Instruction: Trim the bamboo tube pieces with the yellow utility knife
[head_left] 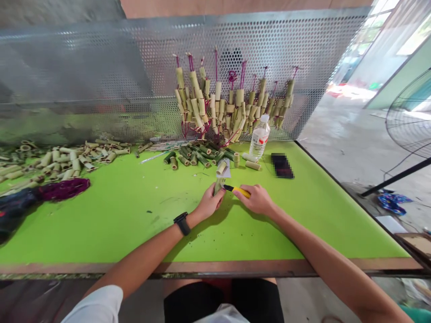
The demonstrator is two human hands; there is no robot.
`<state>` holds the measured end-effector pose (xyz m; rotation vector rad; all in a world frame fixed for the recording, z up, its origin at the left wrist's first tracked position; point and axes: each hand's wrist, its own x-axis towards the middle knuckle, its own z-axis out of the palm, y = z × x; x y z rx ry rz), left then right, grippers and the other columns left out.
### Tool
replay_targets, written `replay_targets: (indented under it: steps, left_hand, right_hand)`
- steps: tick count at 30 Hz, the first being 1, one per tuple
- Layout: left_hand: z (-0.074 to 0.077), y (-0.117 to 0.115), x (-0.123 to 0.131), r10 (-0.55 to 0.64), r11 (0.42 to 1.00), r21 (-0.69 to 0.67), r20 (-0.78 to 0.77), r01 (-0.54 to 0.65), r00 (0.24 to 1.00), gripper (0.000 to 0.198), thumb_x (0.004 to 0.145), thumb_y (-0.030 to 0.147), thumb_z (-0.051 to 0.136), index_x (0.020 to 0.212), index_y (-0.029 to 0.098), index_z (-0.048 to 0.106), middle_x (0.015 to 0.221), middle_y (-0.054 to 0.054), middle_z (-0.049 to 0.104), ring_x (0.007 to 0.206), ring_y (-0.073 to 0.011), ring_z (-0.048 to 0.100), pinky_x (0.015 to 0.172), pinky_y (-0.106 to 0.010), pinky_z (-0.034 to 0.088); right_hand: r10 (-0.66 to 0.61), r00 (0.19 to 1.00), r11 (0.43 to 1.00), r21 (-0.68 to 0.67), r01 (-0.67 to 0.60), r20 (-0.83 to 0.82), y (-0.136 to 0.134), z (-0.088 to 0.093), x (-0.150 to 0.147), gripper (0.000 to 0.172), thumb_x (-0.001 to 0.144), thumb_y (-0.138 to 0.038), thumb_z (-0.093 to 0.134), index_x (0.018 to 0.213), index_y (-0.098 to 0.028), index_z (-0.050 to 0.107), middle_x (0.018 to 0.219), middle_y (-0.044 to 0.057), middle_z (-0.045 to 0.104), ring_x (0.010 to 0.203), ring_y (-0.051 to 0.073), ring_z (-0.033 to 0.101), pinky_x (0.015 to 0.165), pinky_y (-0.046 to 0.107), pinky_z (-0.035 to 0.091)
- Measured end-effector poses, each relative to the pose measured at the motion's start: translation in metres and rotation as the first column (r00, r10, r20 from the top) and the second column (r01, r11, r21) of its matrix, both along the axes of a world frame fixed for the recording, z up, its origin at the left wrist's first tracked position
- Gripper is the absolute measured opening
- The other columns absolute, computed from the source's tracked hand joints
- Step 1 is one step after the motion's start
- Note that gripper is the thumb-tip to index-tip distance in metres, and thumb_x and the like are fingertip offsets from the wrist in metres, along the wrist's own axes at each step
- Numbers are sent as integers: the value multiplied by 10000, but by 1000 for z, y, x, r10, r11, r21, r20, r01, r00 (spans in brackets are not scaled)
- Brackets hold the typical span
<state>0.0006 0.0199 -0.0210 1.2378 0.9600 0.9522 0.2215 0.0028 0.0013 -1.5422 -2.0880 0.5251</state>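
My left hand (210,202), with a black watch on its wrist, is closed around a short piece of bamboo (218,184) held tilted above the green tabletop. My right hand (257,198) grips a yellow utility knife (241,192). The knife's black front end meets the bamboo near my left fingers; its blade is too small to make out. Just beyond, a pale bamboo piece (221,168) lies by a white slip of paper (228,172). Several dark green bamboo pieces (193,158) are heaped behind that.
Bamboo figures (220,105) tied with purple cord hang on a perforated metal panel (141,58). A water bottle (259,138) and a blurred dark object (282,166) stand and lie to the right. At left are cut bamboo pieces (65,160) and purple cord (65,189). A fan (412,114) is beyond the table.
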Motion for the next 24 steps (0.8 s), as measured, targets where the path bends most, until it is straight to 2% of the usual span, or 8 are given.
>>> replay_targets:
  steps: [3, 7, 9, 12, 15, 18, 21, 24]
  left_hand:
    - [3, -2, 0, 11, 1000, -1, 0, -11, 1000, 452, 907, 593, 794, 969, 226, 537, 586, 105, 490, 418, -74, 394, 428, -232, 274]
    - [9, -7, -4, -31, 999, -15, -18, 30, 999, 428, 925, 579, 782, 928, 222, 546, 575, 95, 474, 426, -75, 358, 439, -244, 263]
    - [12, -12, -7, -77, 997, -4, -41, 77, 996, 427, 927, 583, 790, 949, 213, 578, 590, 87, 475, 446, -80, 367, 452, -248, 267]
    - [13, -19, -9, -212, 976, 29, -100, 216, 972, 424, 944, 580, 793, 1036, 197, 637, 609, 70, 511, 484, -94, 416, 482, -253, 296]
    - [11, -17, -8, -206, 979, -19, -79, 205, 975, 461, 952, 643, 756, 993, 216, 588, 595, 82, 500, 455, -89, 400, 468, -255, 296]
    - [7, -9, -4, -102, 993, -56, -3, 102, 995, 522, 905, 699, 755, 926, 235, 517, 620, 86, 514, 429, -82, 410, 425, -250, 278]
    - [4, -4, -1, -86, 995, -50, 25, 88, 996, 514, 908, 694, 740, 943, 221, 542, 666, 70, 556, 439, -80, 466, 420, -240, 275]
    - [3, -4, 0, -78, 996, -39, 13, 78, 997, 514, 889, 688, 751, 918, 226, 528, 654, 83, 533, 436, -78, 479, 420, -235, 281]
  right_hand:
    - [21, 1000, 999, -36, -21, 1, -2, 0, -1, 647, 1046, -778, 424, 729, -235, 575, 580, 4, 538, 499, 134, 403, 536, 296, 273]
    - [20, 1000, 999, -50, -20, -17, -1, 0, 2, 693, 1040, -820, 405, 705, -236, 567, 570, 6, 537, 486, 132, 411, 526, 291, 290]
    - [-43, 999, 998, -44, 41, -31, 3, -1, 7, 726, 1033, -852, 389, 709, -234, 591, 569, 17, 558, 474, 136, 416, 516, 293, 303]
    - [-239, 970, 971, -35, 237, -55, 9, 0, 21, 778, 1019, -897, 342, 721, -233, 618, 577, 47, 593, 454, 154, 432, 490, 309, 315]
    - [-295, 952, 954, 32, 299, -84, 10, 3, 25, 789, 1034, -884, 319, 744, -224, 639, 594, 64, 607, 468, 166, 463, 498, 319, 310]
    - [-170, 982, 984, 44, 174, -81, 4, 5, 15, 749, 1039, -852, 352, 764, -218, 641, 609, 50, 616, 482, 154, 466, 519, 309, 315]
    - [-41, 997, 999, -15, 40, -60, -3, 6, 3, 684, 1032, -811, 399, 733, -226, 589, 583, 22, 571, 473, 134, 424, 520, 300, 296]
    - [8, 999, 1000, -18, -9, -41, -7, 7, -2, 608, 1035, -728, 446, 703, -229, 547, 569, 8, 542, 492, 126, 403, 538, 302, 285]
